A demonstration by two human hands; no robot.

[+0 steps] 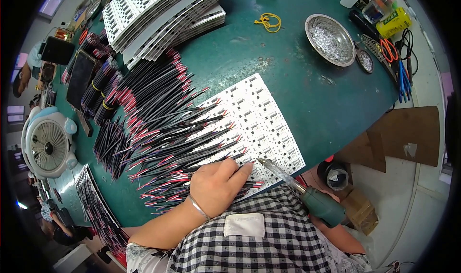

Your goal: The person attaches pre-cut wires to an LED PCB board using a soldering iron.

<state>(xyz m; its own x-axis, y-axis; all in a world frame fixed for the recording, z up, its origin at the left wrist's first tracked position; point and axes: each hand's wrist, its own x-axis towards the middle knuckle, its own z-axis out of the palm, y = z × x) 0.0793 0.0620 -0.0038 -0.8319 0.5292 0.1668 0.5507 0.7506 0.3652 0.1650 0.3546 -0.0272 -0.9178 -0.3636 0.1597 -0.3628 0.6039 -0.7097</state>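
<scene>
My left hand [213,186] is closed over the near part of a white circuit board panel [269,124], its fingers pinched on a wire whose end barely shows at the fingertips. My right hand [316,221], mostly hidden behind the handle, grips a soldering iron [319,203] with a green body and a metal barrel. The iron's tip touches down or hovers just right of my left fingertips; which one, I cannot tell. Several black cables [187,124] with bared red and white ends fan out leftward from the panel, some passing beneath my left hand.
Stacked circuit board panels [163,18] stand at the far left. Bundled cables [101,88] and a white fan [48,145] are further left. On the green table [331,109] lie a metal bowl of silvery bits [311,28], a spoon [365,61] and a yellow cord [268,22].
</scene>
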